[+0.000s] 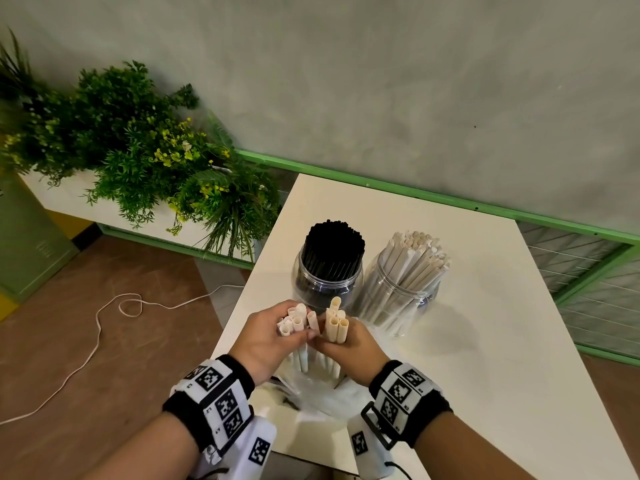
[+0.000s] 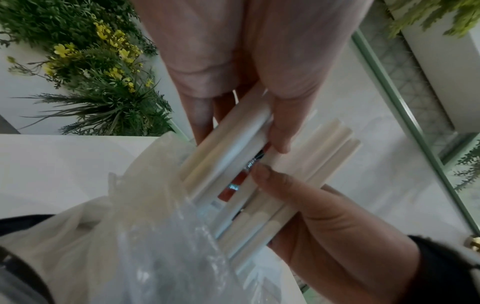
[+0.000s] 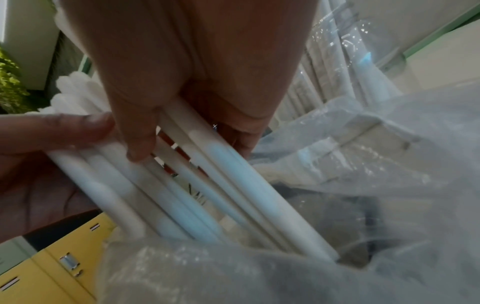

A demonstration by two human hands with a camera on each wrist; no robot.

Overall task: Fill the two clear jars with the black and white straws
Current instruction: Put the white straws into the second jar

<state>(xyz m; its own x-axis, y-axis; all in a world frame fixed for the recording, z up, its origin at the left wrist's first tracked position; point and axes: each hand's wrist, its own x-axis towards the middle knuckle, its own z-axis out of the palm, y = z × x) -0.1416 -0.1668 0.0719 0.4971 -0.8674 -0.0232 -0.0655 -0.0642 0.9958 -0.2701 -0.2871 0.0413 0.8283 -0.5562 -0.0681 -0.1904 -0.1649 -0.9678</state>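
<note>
Wrist bands with black-and-white markers (image 1: 221, 400) fill the bottom of the head view, and just beyond them both hands meet over the white counter (image 1: 485, 341). Left hand (image 1: 266, 341) has its grip curled round a bundle of white straws (image 1: 294, 322), standing nearly upright, open ends toward the camera. Right hand (image 1: 349, 348) pinches a second bunch of cream straws (image 1: 336, 323), also upright, just beside the first; the knuckles almost touch. Lower ends of both bundles drop into a crumpled clear plastic bag (image 1: 322, 393) lying on the counter. Behind the hands stand two clear jars side by side: the left jar (image 1: 327, 282) packed with black straws (image 1: 334, 244) pointing up, the right jar (image 1: 398, 299) holding white straws (image 1: 415, 258) that fan and lean to the right. Leafy plants (image 1: 138, 150) sit off the counter's left; a white cord (image 1: 104, 323) loops on the floor.

Left wrist view now: thumb and fingers (image 2: 280, 123) clamp round the straws (image 2: 228, 148), long axis running diagonally from lower left to upper right, with the other hand (image 2: 324, 226) gripping its bunch below. Bag plastic (image 2: 155, 246) blurs the foreground.

Right wrist view: fingers (image 3: 137, 127) press on straws (image 3: 233, 174) slanting from upper left down into the bag (image 3: 337, 185). Yellow cabinet (image 3: 52, 267) shows at lower left.
</note>
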